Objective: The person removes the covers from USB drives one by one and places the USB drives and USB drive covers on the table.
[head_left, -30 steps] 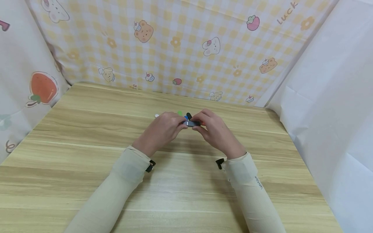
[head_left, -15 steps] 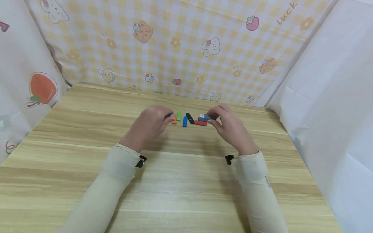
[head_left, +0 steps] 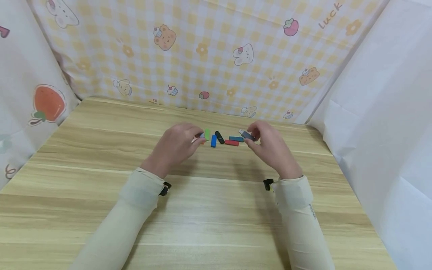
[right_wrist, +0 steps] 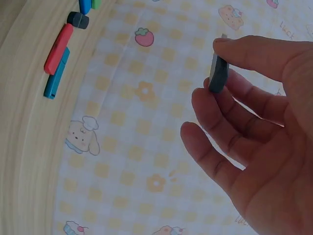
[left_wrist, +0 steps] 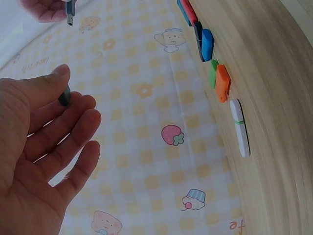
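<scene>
My right hand (head_left: 275, 148) pinches a dark grey USB flash drive (head_left: 248, 135) between thumb and fingers, its bare metal plug pointing left. My left hand (head_left: 175, 148) pinches a small dark cap (left_wrist: 64, 96), mostly hidden by the fingertips. Both hands are raised off the table, apart from each other. Between them lie several flash drives: green (head_left: 207, 134), blue (head_left: 213, 141), black (head_left: 219, 137), teal (head_left: 236, 139) and red (head_left: 231, 143). In the left wrist view, an orange one (left_wrist: 222, 83) and a white one with a green band (left_wrist: 240, 128) lie farther along the row.
The wooden table (head_left: 202, 217) reaches back to a yellow checked cloth (head_left: 189, 63) with cartoon prints. White cloth hangs at the right (head_left: 381, 123), and printed cloth at the left (head_left: 20, 67).
My hands have moved apart from the middle; the dark piece they held together is now in two, cap at left and drive at right. The row of drives has come into view.
</scene>
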The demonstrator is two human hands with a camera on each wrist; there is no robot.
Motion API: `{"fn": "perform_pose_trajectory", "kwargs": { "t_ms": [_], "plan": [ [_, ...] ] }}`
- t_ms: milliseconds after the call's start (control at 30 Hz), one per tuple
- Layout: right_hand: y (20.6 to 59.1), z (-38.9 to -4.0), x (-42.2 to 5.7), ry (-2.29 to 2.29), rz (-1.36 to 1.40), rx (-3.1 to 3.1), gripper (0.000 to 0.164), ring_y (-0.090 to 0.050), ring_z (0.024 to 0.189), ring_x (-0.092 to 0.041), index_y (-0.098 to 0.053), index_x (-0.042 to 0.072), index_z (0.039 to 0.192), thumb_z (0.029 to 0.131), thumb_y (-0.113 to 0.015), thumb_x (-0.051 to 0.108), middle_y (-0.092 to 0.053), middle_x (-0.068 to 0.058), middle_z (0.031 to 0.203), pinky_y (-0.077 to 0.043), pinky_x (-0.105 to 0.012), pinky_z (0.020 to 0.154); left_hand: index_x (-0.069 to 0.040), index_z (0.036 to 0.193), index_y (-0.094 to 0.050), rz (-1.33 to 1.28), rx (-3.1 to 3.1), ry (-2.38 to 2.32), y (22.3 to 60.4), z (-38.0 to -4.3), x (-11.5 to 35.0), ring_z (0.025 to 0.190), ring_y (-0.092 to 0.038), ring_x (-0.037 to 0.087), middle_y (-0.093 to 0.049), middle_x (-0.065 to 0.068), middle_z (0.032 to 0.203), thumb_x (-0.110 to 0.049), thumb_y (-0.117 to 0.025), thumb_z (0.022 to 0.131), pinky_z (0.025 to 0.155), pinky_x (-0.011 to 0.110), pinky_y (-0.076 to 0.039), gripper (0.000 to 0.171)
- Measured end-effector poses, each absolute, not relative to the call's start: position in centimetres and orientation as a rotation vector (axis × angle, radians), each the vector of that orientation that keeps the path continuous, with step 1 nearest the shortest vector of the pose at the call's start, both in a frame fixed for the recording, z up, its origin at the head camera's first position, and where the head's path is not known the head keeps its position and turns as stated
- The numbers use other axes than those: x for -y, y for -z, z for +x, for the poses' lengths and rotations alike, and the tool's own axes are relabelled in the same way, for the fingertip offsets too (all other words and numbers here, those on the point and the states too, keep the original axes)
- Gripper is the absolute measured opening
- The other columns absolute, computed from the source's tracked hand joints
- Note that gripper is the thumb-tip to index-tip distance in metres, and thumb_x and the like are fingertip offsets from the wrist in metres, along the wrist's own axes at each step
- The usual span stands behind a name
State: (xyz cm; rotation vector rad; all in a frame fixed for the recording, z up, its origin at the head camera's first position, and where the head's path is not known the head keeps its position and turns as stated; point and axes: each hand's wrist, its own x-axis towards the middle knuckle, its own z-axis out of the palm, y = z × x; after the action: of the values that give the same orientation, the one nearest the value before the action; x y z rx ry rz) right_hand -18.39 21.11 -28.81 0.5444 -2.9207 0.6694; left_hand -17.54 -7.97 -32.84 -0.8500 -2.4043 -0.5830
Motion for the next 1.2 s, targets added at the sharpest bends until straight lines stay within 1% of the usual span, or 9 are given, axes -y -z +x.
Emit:
{"fn": "perform_pose_trajectory", "kwargs": {
  "t_ms": [67,133,200,300,433,700,933,1100,1200],
  "plan": [
    [28.8,-18.5,-21.3,-0.681,0.523,2.939,0.018,-0.062,0.095,-0.028,-0.062,0.003,0.114,0.102,-0.074,0.012,-0.066,-0.011,0.106,-0.053,-0.039,0.079,0.002,0.106,-0.08,-0.85,2.412,0.57,32.9,-17.5,7.9,0.099,-0.078,0.03,-0.082,0.014,0.102,-0.02,-0.082,0.098,0.094,0.045,-0.065,0.023],
    [28.8,-18.5,-21.5,-0.663,0.523,2.95,0.014,-0.059,0.087,-0.027,-0.061,0.005,0.103,0.102,-0.073,0.012,-0.064,-0.01,0.098,-0.05,-0.037,0.073,0.002,0.106,-0.08,-0.851,2.413,0.556,32.9,-17.5,7.8,0.1,-0.078,0.03,-0.082,0.014,0.102,-0.02,-0.082,0.098,0.094,0.045,-0.065,0.023],
    [28.9,-18.6,-21.6,-0.622,0.54,2.957,0.015,-0.054,0.079,-0.025,-0.06,0.007,0.094,0.102,-0.072,0.012,-0.061,-0.009,0.091,-0.046,-0.035,0.067,0.002,0.106,-0.08,-0.855,2.411,0.552,33.0,-17.5,7.7,0.099,-0.078,0.03,-0.082,0.013,0.101,-0.02,-0.082,0.098,0.093,0.044,-0.066,0.023],
    [29.0,-18.7,-21.8,-0.556,0.569,2.98,0.019,-0.051,0.072,-0.023,-0.06,0.008,0.086,0.101,-0.071,0.012,-0.059,-0.008,0.083,-0.042,-0.033,0.062,0.001,0.104,-0.08,-0.867,2.401,0.542,33.1,-17.5,7.5,0.096,-0.078,0.029,-0.081,0.013,0.099,-0.019,-0.083,0.097,0.09,0.043,-0.066,0.022],
    [29.4,-19.0,-22.0,-0.505,0.57,3.065,0.019,-0.051,0.07,-0.021,-0.061,0.009,0.085,0.102,-0.068,0.013,-0.058,-0.007,0.08,-0.042,-0.032,0.063,0.001,0.103,-0.08,-0.881,2.39,0.525,33.2,-17.4,7.4,0.095,-0.078,0.029,-0.081,0.013,0.099,-0.02,-0.084,0.096,0.088,0.043,-0.066,0.022],
    [31.2,-19.8,-22.1,-0.453,0.562,3.294,0.021,-0.05,0.067,-0.018,-0.061,0.008,0.086,0.105,-0.063,0.016,-0.053,-0.003,0.072,-0.041,-0.031,0.063,0.001,0.104,-0.08,-0.892,2.384,0.511,33.4,-17.4,7.2,0.098,-0.078,0.031,-0.081,0.014,0.102,-0.019,-0.085,0.095,0.091,0.045,-0.065,0.022],
    [32.1,-19.9,-22.1,-0.433,0.475,3.456,0.02,-0.049,0.069,-0.018,-0.063,0.007,0.09,0.107,-0.062,0.018,-0.052,-0.002,0.074,-0.039,-0.03,0.063,0.001,0.105,-0.081,-0.891,2.392,0.513,33.3,-17.4,7.2,0.1,-0.078,0.032,-0.081,0.015,0.104,-0.021,-0.084,0.096,0.093,0.046,-0.065,0.023],
    [32.5,-20.0,-21.8,-0.373,0.467,3.581,0.019,-0.05,0.072,-0.018,-0.065,0.006,0.093,0.108,-0.06,0.016,-0.053,-0.003,0.077,-0.039,-0.029,0.066,0.001,0.106,-0.081,-0.891,2.403,0.512,33.2,-17.4,7.3,0.101,-0.079,0.032,-0.082,0.015,0.104,-0.023,-0.083,0.097,0.095,0.046,-0.065,0.025],
    [32.9,-20.1,-21.7,-0.338,0.467,3.642,0.021,-0.05,0.072,-0.018,-0.064,0.008,0.087,0.107,-0.059,0.015,-0.052,-0.003,0.077,-0.039,-0.03,0.066,0.001,0.106,-0.081,-0.88,2.411,0.504,33.1,-17.3,7.3,0.101,-0.079,0.032,-0.082,0.014,0.105,-0.023,-0.083,0.097,0.095,0.046,-0.065,0.026]
  ]
}}
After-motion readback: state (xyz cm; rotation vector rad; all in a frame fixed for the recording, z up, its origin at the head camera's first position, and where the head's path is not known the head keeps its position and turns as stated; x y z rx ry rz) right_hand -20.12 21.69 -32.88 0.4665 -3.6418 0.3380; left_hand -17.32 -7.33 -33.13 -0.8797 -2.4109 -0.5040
